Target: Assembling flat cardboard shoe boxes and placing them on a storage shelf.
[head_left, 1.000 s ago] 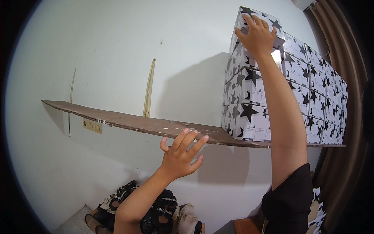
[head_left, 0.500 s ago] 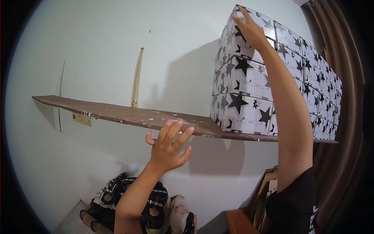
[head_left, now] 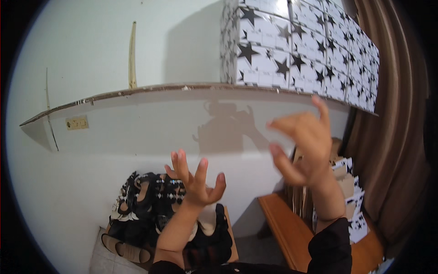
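Below the wall shelf (head_left: 159, 86), left hand (head_left: 195, 185) and right hand (head_left: 303, 141) are held spread, empty; star-printed boxes (head_left: 305, 48) are stacked on it.

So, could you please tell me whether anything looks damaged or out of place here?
The long brown shelf board beneath the white boxes with black stars has pale, possibly chipped marks along its front edge, breaking its darker colour.

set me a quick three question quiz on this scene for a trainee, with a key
1. Which pattern is on the boxes stacked on the shelf?
a) stripes
b) stars
c) dots
2. True or false: the left hand and the right hand are both empty.
3. Fill the gap: the shoes lie ___ the level of the shelf.

Key: 1. b; 2. true; 3. below.
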The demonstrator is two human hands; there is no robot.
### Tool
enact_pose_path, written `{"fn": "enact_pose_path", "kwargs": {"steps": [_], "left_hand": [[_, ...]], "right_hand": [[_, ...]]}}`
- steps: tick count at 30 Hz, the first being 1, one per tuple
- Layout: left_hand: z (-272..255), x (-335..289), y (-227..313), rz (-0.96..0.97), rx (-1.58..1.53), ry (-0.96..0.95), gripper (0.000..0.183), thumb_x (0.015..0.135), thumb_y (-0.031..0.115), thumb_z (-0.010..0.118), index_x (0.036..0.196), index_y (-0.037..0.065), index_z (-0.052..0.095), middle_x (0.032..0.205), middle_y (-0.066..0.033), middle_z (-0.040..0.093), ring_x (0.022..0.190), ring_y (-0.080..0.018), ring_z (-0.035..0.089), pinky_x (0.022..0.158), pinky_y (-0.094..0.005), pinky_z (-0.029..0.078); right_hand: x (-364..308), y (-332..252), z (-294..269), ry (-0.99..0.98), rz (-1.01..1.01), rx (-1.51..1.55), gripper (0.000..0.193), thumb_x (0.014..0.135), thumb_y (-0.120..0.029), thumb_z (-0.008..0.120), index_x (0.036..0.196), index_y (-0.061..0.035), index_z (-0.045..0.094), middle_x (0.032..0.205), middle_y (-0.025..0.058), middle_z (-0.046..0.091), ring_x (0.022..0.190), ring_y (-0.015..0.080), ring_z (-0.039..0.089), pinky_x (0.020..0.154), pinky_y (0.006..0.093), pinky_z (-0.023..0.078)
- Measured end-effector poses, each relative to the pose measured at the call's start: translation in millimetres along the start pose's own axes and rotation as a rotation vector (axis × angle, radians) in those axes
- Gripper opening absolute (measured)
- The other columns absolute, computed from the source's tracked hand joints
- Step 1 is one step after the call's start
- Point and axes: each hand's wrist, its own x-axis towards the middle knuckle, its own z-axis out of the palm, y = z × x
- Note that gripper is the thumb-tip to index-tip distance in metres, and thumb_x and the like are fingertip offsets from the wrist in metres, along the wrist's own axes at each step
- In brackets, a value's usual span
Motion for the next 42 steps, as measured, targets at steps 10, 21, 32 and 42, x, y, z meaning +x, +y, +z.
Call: {"fn": "enact_pose_path", "kwargs": {"steps": [10, 21, 32, 42], "left_hand": [[-57, -144, 141, -0.803, -0.58, -0.299, 0.064, 0.077, 0.016, 0.057, 0.131, -0.004, 0.03, 0.137, -0.0243, 0.026, 0.128, -0.038, 0.024, 0.107, -0.0493, 0.013], [-28, -228, 320, -0.774, -0.805, -0.951, 0.07, 0.071, 0.011, 0.065, 0.131, 0.0, 0.031, 0.131, -0.0216, 0.031, 0.124, -0.037, 0.028, 0.104, -0.0462, 0.02], [49, -287, 480, -0.395, -1.012, -1.464, 0.074, 0.076, 0.021, 0.064, 0.139, 0.009, 0.028, 0.139, -0.0202, 0.026, 0.127, -0.0379, 0.029, 0.103, -0.0503, 0.024], [63, -321, 549, 0.084, -1.077, -1.589, 0.072, 0.078, 0.027, 0.063, 0.14, 0.017, 0.028, 0.143, -0.0162, 0.025, 0.134, -0.0332, 0.022, 0.1, -0.0632, 0.02]], "right_hand": [[-225, -109, -29, -0.306, 0.946, 0.168, 0.018, 0.078, -0.023, 0.061, 0.091, -0.0112, 0.065, 0.084, 0.0026, 0.064, 0.083, 0.0185, 0.06, 0.103, 0.0528, 0.018], [-438, -138, -157, -0.505, 1.715, -0.252, 0.026, 0.08, -0.026, 0.059, 0.103, -0.0125, 0.06, 0.103, 0.0049, 0.061, 0.102, 0.0226, 0.056, 0.101, 0.0609, 0.019], [-622, -69, -240, -0.988, 1.899, -0.546, 0.067, 0.085, -0.04, 0.052, 0.141, -0.0121, 0.028, 0.149, 0.0115, 0.02, 0.139, 0.0304, 0.012, 0.105, 0.0641, 0.01], [-622, -150, -270, -1.016, 1.826, -0.459, 0.061, 0.086, -0.042, 0.05, 0.136, -0.0099, 0.034, 0.139, 0.0128, 0.036, 0.132, 0.0294, 0.029, 0.1, 0.0659, 0.017]]}}
